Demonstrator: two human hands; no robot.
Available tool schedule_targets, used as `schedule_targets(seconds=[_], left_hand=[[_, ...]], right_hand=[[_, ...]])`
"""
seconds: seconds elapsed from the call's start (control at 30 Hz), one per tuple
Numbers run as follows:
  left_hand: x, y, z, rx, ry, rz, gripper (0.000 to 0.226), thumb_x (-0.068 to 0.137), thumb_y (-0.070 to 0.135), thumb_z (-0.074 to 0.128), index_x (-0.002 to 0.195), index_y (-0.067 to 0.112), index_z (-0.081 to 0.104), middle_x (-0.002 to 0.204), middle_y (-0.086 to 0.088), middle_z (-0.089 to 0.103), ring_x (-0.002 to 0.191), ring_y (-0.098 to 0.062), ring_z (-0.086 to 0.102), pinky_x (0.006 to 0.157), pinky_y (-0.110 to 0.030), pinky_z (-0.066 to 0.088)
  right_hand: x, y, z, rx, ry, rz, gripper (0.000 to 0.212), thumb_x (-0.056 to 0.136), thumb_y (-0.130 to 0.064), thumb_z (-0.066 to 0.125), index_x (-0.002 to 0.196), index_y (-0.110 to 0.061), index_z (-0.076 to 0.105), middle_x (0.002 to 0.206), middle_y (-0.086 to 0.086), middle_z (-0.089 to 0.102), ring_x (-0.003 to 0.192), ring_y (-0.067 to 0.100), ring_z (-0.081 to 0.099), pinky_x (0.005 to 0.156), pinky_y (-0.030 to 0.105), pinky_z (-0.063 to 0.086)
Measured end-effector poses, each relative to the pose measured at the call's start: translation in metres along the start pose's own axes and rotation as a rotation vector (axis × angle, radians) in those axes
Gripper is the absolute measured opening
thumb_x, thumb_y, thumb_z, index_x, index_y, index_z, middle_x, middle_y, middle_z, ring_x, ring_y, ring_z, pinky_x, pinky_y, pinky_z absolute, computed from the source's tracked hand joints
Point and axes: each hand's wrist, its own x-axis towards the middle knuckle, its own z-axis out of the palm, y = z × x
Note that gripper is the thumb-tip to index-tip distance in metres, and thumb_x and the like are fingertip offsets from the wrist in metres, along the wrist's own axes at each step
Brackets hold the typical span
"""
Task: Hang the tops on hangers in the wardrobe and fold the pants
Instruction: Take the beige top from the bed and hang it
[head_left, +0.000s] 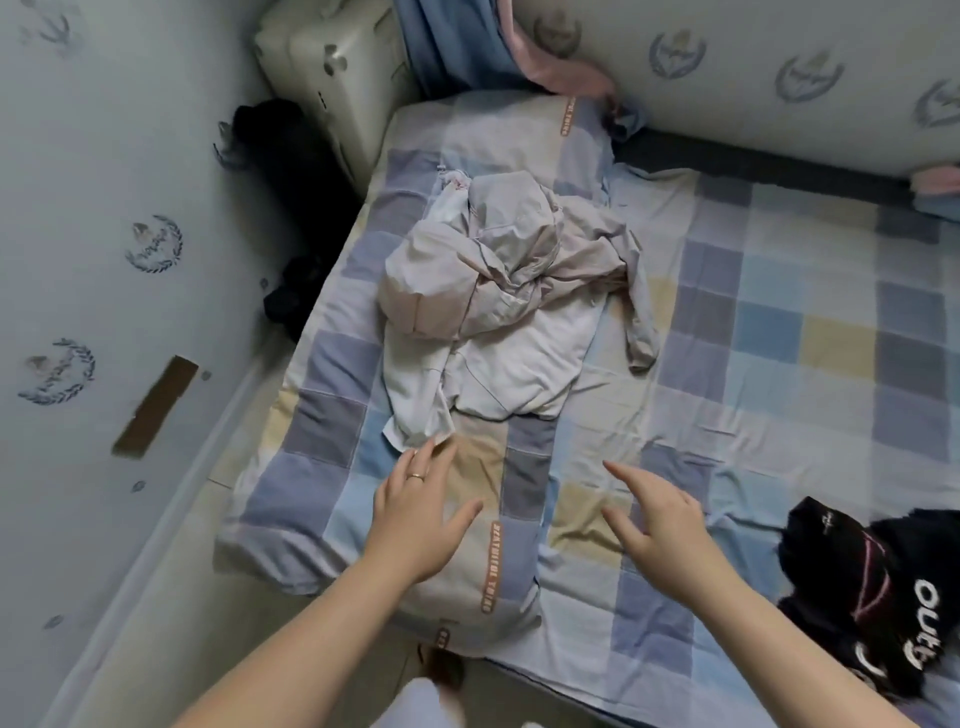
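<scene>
A crumpled heap of pale beige and white clothes (498, 306) lies on a checked pillow (322, 415) at the bed's left end. My left hand (421, 514), wearing a ring, hovers with straight fingers; its fingertips reach the white garment's lower corner (415, 431). My right hand (660, 525) is spread open above the checked sheet, apart from the heap and holding nothing. A black garment with white lettering (872, 592) lies bunched at the bed's right near edge.
The checked bed sheet (779, 364) stretches to the right. A cream suitcase (337, 78) stands in the far corner beside blue and pink fabric (467, 47). Dark items (291, 296) lie in the gap between bed and wall. Patterned wallpaper covers both walls.
</scene>
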Motion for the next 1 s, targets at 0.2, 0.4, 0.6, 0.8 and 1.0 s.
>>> schedule_targets(seconds=[0.2, 0.4, 0.6, 0.8, 1.0], left_hand=[[0.115, -0.096, 0.038, 0.103, -0.159, 0.051, 0.085, 0.091, 0.067, 0.05, 0.158, 0.04, 0.006, 0.169, 0.01, -0.003, 0.154, -0.017, -0.007, 0.123, -0.042, 0.008], [0.273, -0.134, 0.076, 0.367, 0.021, 0.213, 0.088, 0.091, 0.06, 0.054, 0.154, 0.045, -0.005, 0.165, 0.005, -0.025, 0.154, -0.027, -0.014, 0.123, -0.045, 0.004], [0.428, -0.115, 0.068, 0.465, 0.392, 0.289, 0.098, 0.087, 0.054, 0.067, 0.15, 0.055, -0.007, 0.16, 0.005, -0.034, 0.147, -0.037, -0.005, 0.116, -0.065, 0.011], [0.512, -0.126, 0.089, 0.335, 0.28, 0.091, 0.071, 0.087, 0.059, 0.064, 0.143, 0.059, 0.02, 0.158, -0.003, 0.024, 0.124, -0.039, 0.049, 0.096, -0.057, 0.04], [0.517, -0.136, 0.134, 0.253, 0.314, 0.105, 0.021, 0.101, 0.028, 0.038, 0.104, 0.031, 0.058, 0.116, -0.009, 0.066, 0.109, -0.039, 0.06, 0.088, -0.045, 0.044]], right_hand=[[0.125, -0.013, 0.087, -0.055, -0.135, 0.097, 0.054, 0.102, -0.041, 0.049, 0.152, -0.037, 0.03, 0.15, -0.013, 0.046, 0.14, 0.011, 0.04, 0.114, 0.036, 0.029], [0.289, 0.005, 0.142, -0.151, -0.062, 0.012, 0.062, 0.099, -0.042, 0.052, 0.154, -0.041, 0.023, 0.15, -0.013, 0.044, 0.136, 0.014, 0.042, 0.109, 0.036, 0.034], [0.457, 0.013, 0.177, -0.066, 0.173, -0.052, 0.081, 0.091, -0.039, 0.064, 0.156, -0.042, 0.016, 0.155, -0.005, 0.034, 0.137, 0.027, 0.038, 0.107, 0.052, 0.041], [0.553, 0.033, 0.206, -0.086, 0.224, 0.006, 0.089, 0.083, -0.041, 0.071, 0.155, -0.041, 0.02, 0.161, 0.007, 0.018, 0.147, 0.036, 0.021, 0.114, 0.055, 0.033], [0.554, 0.038, 0.227, -0.065, 0.412, -0.096, 0.023, 0.097, -0.023, 0.048, 0.098, -0.017, 0.07, 0.11, 0.009, 0.061, 0.111, 0.04, 0.055, 0.09, 0.05, 0.05]])
